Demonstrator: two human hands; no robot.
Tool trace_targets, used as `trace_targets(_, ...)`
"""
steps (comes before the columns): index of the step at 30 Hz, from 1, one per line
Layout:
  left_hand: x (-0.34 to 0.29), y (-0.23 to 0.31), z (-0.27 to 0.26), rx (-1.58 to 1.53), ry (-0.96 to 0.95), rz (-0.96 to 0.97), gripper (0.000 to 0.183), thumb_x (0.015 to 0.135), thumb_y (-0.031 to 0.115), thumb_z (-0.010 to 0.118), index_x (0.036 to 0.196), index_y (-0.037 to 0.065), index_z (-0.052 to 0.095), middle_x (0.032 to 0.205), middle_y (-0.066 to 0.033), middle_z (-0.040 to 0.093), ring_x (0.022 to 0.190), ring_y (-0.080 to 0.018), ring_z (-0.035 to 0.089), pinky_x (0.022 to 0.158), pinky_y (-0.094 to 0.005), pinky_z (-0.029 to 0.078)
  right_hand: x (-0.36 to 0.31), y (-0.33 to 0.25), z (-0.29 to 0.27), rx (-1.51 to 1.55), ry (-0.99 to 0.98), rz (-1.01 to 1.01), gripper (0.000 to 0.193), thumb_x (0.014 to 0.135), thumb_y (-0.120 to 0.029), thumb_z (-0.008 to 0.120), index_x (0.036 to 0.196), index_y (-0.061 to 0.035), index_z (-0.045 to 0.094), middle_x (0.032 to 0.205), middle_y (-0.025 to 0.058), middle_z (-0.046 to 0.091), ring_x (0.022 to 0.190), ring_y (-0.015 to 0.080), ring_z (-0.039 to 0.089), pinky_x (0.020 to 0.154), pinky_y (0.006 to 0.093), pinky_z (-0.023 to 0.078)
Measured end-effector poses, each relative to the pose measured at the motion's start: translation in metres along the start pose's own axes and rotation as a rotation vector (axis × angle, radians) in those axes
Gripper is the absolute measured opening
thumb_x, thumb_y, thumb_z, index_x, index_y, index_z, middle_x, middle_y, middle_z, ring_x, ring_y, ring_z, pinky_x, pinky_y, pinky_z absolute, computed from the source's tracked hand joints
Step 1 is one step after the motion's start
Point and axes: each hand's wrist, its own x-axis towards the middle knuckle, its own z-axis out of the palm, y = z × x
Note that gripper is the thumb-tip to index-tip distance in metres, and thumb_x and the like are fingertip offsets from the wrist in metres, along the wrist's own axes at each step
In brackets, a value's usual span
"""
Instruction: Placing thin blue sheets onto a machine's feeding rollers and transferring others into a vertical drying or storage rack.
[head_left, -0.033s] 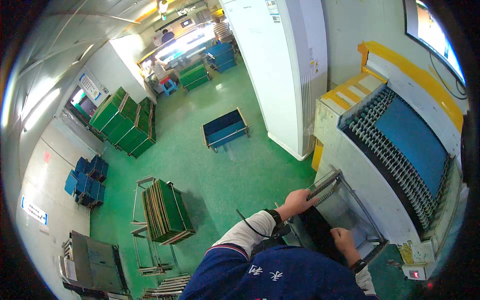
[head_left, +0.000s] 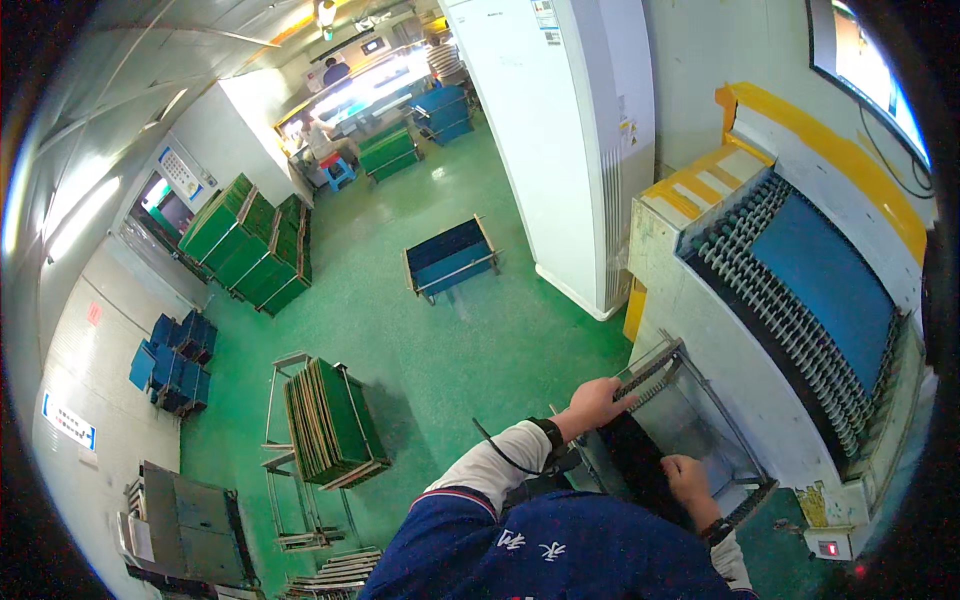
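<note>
1. The big cream conveyor machine with yellow trim and a bed of grey rollers [head_left: 800, 330] carries a dark blue flat panel [head_left: 822, 270]. In my judgement the panel could roll toward the end where the person stands while both hands are busy there.
2. The metal slotted rack with toothed rails [head_left: 700, 420] stands against the machine's end, tilted toward the person. If the grip slips, it may tip or swing into the legs.
3. The upright dark panel [head_left: 640, 470] sits at the rack's near side, between the two hands. It might catch on the rail teeth and scrape.
4. The left hand [head_left: 597, 403] is closed on the rack's upper toothed rail; fingers could get pinched there.
5. The right hand [head_left: 688, 478] rests on the dark panel's top edge; whether it grips, I cannot tell.
</note>
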Motion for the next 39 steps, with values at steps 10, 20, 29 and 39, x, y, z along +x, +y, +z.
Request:
trace_targets(10, 0.000, -0.001, -0.001, 0.018, -0.009, -0.013, 0.062, 0.092, 0.064, 0.060, 0.090, 0.002, 0.065, 0.093, -0.0226, 0.069, 0.090, -0.0451, 0.066, 0.078, -0.0534, 0.052, 0.002, -0.009, -0.002, -0.077, -0.038, -0.027, 0.037, 0.095, -0.035, 0.065, 0.102, 0.0002, 0.074, 0.101, 0.0236, 0.073, 0.097, 0.0416, 0.070, 0.084, 0.0459, 0.053)
trace_targets(20, -0.002, 0.000, 0.000, 0.010, 0.008, -0.014, 0.060, 0.093, 0.062, 0.060, 0.091, 0.002, 0.066, 0.092, -0.0225, 0.068, 0.089, -0.0445, 0.067, 0.079, -0.0523, 0.053, 0.009, 0.013, 0.009, -0.159, -0.084, 0.023, 0.033, 0.094, -0.031, 0.064, 0.101, -0.0005, 0.074, 0.098, 0.0269, 0.069, 0.096, 0.0465, 0.066, 0.081, 0.0512, 0.051)
trace_targets(29, -0.001, -0.002, 0.004, 0.009, 0.037, 0.023, 0.058, 0.094, 0.060, 0.060, 0.094, 0.002, 0.068, 0.093, -0.0224, 0.068, 0.090, -0.0448, 0.066, 0.079, -0.0535, 0.052, 0.009, 0.023, 0.013, -0.198, -0.070, 0.044, 0.033, 0.094, -0.033, 0.063, 0.099, -0.0022, 0.074, 0.097, 0.0259, 0.070, 0.096, 0.0470, 0.066, 0.080, 0.0521, 0.051)
trace_targets(39, -0.002, 0.003, -0.003, 0.008, 0.001, -0.007, 0.059, 0.094, 0.061, 0.058, 0.093, 0.003, 0.067, 0.093, -0.0231, 0.068, 0.091, -0.0454, 0.066, 0.079, -0.0536, 0.052, 0.010, 0.019, 0.012, -0.218, -0.088, 0.087, 0.036, 0.094, -0.037, 0.064, 0.096, -0.0023, 0.073, 0.095, 0.0252, 0.070, 0.095, 0.0471, 0.065, 0.078, 0.0521, 0.050)
